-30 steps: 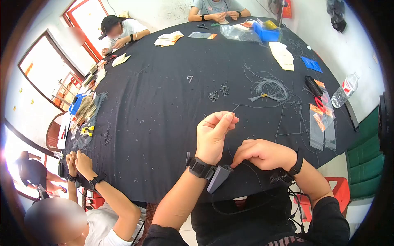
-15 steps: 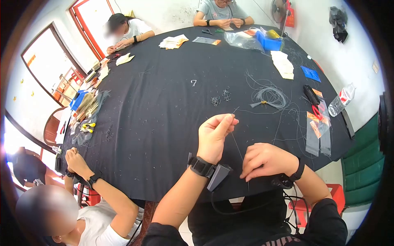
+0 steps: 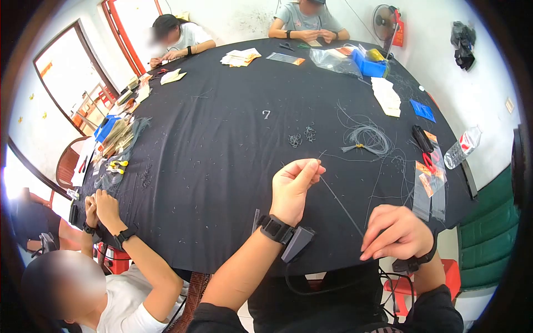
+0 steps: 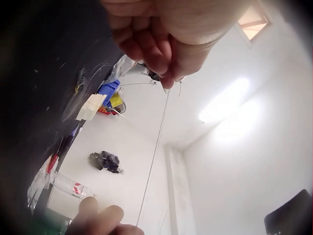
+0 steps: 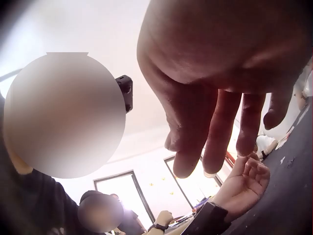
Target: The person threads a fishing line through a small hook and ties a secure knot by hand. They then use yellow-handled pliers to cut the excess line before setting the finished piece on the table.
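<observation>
A thin grey line (image 3: 343, 206) runs straight between my two hands above the black cloth. My left hand (image 3: 294, 188) pinches it between thumb and index fingertip, with a short end sticking up past the fingers. In the left wrist view the line (image 4: 155, 147) drops from those fingertips towards the fingers of the right hand (image 4: 100, 220). Lower and to the right, my right hand (image 3: 398, 233) holds the line's other part at its fingertips. The right wrist view shows thumb and index finger (image 5: 188, 159) together, the other fingers loosely extended. Whatever else lies inside the left pinch is hidden.
Beyond my hands lie small piles of dark hook-like pieces (image 3: 295, 140) and a tied coil of grey line (image 3: 369, 137). Red-handled scissors (image 3: 428, 161), plastic bags (image 3: 422, 205) and a water bottle (image 3: 463, 147) are at the right. Other people sit round the table.
My right hand has moved right, away from the left hand, drawing the line out longer and straighter between them. The left hand keeps its pinch nearly in place.
</observation>
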Tool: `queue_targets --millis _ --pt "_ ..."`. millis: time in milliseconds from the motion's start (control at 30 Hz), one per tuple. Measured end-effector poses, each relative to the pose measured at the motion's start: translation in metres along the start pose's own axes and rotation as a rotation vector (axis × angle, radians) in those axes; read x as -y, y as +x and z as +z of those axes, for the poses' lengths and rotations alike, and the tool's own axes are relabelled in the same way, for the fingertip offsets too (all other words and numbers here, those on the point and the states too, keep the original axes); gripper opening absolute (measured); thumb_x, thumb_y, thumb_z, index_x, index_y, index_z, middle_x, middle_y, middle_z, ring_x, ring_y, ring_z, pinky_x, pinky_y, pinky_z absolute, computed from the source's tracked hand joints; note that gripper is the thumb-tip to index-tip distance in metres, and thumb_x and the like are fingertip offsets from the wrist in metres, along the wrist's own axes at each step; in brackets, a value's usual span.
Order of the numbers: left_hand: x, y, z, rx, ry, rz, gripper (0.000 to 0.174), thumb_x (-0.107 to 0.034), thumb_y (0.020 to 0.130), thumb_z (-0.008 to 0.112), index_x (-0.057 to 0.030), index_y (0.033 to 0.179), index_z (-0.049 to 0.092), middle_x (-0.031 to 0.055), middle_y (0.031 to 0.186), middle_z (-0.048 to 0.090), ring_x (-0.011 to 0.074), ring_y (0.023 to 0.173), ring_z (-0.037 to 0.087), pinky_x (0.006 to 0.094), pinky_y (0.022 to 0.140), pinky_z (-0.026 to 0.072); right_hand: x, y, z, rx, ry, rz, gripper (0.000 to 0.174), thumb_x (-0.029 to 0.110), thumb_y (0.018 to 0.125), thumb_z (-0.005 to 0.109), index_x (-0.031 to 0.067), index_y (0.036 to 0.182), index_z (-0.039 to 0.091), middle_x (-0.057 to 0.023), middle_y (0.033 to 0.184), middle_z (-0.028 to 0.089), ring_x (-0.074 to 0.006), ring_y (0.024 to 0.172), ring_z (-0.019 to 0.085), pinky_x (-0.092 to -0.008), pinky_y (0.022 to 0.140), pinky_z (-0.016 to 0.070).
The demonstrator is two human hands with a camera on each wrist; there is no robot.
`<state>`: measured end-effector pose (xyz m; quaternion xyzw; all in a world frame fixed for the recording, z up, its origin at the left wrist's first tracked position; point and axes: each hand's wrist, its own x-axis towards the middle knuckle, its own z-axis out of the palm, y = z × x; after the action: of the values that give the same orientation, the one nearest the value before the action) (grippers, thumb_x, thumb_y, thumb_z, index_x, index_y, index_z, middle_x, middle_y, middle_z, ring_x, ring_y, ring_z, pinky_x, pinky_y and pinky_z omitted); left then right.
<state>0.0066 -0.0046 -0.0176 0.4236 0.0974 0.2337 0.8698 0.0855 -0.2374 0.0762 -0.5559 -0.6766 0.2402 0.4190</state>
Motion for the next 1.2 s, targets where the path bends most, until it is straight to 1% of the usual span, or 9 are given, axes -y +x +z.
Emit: queue_targets --millis 133,367,533,767,800,900,933,1067,1200 --pt "0.001 0.002 -0.002 -0.012 -0.007 0.001 0.014 -0.014 0.095 0.066 -0.0025 0.102 0.068 0.005 0.093 0.069 0.0104 0.083 0.063 0.0259 0.08 0.051 -0.004 0.001 0.013 0.153 0.005 0.085 0.009 0.019 0.082 0.074 0.017 0.089 0.08 -0.0032 0.103 0.064 -0.0201 0.088 0.057 -0.0342 0.076 0.0426" --pt "-0.001 0.007 -0.007 -0.029 -0.02 0.059 0.014 -0.014 0.096 0.066 -0.0027 0.103 0.068 0.0049 0.094 0.069 0.0104 0.084 0.063 0.026 0.08 0.0511 0.009 0.002 0.005 -0.23 0.058 -0.035 0.023 0.035 0.087 0.066 0.0168 0.084 0.081 -0.0113 0.119 0.062 -0.0239 0.103 0.052 -0.0347 0.083 0.0407" --pt "-0.001 0.007 -0.008 -0.04 -0.024 0.069 0.014 -0.014 0.095 0.066 -0.0022 0.104 0.068 0.0052 0.094 0.069 0.0108 0.084 0.062 0.0261 0.081 0.0514 0.012 0.012 -0.013 -0.353 0.089 -0.252 0.032 0.034 0.091 0.061 0.0126 0.076 0.079 -0.009 0.099 0.069 -0.0239 0.095 0.053 -0.0331 0.081 0.0414" --pt "-0.003 0.006 -0.004 -0.072 0.05 0.067 0.013 -0.013 0.095 0.066 -0.0019 0.102 0.068 0.006 0.095 0.069 0.0117 0.087 0.064 0.0265 0.082 0.0515 0.003 0.031 -0.038 -0.155 0.438 -0.451 0.039 0.033 0.095 0.057 0.0124 0.066 0.073 -0.0057 0.078 0.07 -0.0207 0.075 0.059 -0.0304 0.069 0.0431" --pt "-0.004 0.007 -0.004 -0.041 0.071 0.083 0.012 -0.012 0.095 0.066 -0.0021 0.102 0.068 0.006 0.095 0.069 0.0126 0.088 0.064 0.0275 0.083 0.0515 0.005 0.039 -0.038 -0.156 0.498 -0.444 0.044 0.031 0.095 0.055 0.0111 0.056 0.063 -0.005 0.061 0.062 -0.0186 0.058 0.053 -0.03 0.06 0.0388" --pt "-0.01 0.009 -0.007 0.093 0.176 0.15 0.01 -0.011 0.095 0.066 -0.0027 0.1 0.068 0.0074 0.099 0.069 0.016 0.094 0.064 0.0311 0.088 0.0509 -0.018 0.038 -0.034 -0.163 0.725 -0.188 0.047 0.029 0.093 0.053 0.0109 0.05 0.052 -0.0039 0.054 0.053 -0.0167 0.051 0.044 -0.0305 0.053 0.0314" --pt "-0.016 0.008 -0.008 0.162 0.239 0.184 0.009 -0.01 0.094 0.066 -0.0029 0.099 0.068 0.0089 0.103 0.069 0.0177 0.098 0.064 0.0326 0.091 0.0504 -0.028 0.041 -0.028 -0.186 0.771 -0.133 0.048 0.028 0.091 0.052 0.0109 0.048 0.039 -0.0008 0.049 0.04 -0.0147 0.049 0.034 -0.0311 0.052 0.0247" --pt "-0.028 0.007 0.002 0.307 0.44 0.476 0.006 -0.007 0.089 0.069 -0.0029 0.094 0.07 0.0155 0.119 0.066 0.0238 0.113 0.061 0.0377 0.098 0.0475 -0.065 0.041 -0.01 -0.22 0.887 -0.039 0.048 0.025 0.09 0.053 0.0103 0.051 0.03 0.001 0.051 0.029 -0.0127 0.051 0.026 -0.031 0.052 0.0214" --pt "-0.036 0.004 0.0 0.374 0.563 0.419 0.003 -0.002 0.084 0.071 -0.0016 0.086 0.072 0.0188 0.124 0.063 0.0254 0.115 0.06 0.0372 0.097 0.048 -0.067 0.036 0.002 -0.208 0.836 0.04 0.047 0.023 0.092 0.052 0.0087 0.054 0.028 0.0013 0.054 0.028 -0.0103 0.053 0.025 -0.0292 0.052 0.0205"
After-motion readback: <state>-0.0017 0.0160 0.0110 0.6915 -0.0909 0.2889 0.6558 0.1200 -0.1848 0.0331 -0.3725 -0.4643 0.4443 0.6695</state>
